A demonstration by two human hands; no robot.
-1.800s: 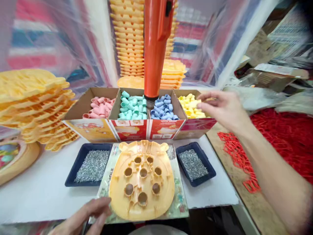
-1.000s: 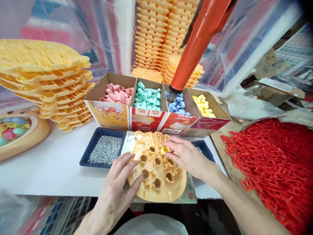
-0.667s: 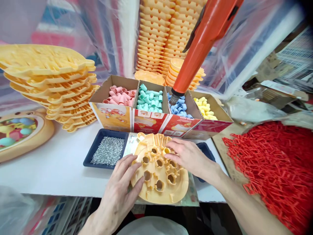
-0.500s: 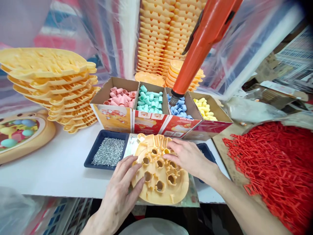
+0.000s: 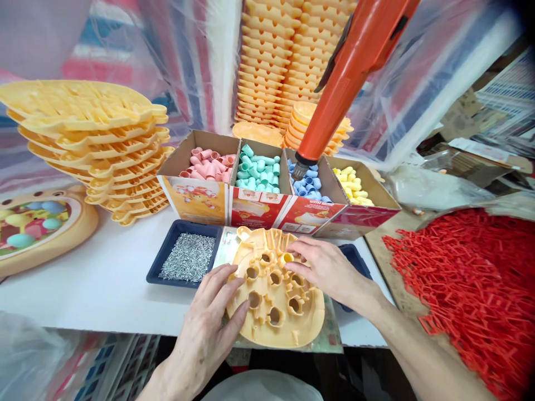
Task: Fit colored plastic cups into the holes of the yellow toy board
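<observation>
Yellow plastic cap (image 5: 287, 258) stands open end up in the right hole of the farthest pair in the orange panel (image 5: 273, 295), in the head view, nearer the right hand (image 5: 330, 271). Between both hands, the panel points its long axis away from the person. The left hand (image 5: 204, 320) spreads its fingers at the left edge; right thumb and forefinger part around the cap, whether pinching I cannot tell.

I count two hands (image 5: 207, 320), one bear-shaped panel (image 5: 273, 293) with eight holes (image 5: 275, 316), four cardboard bins (image 5: 261, 210), two navy trays (image 5: 172, 283), one electric screwdriver (image 5: 346, 83).
</observation>
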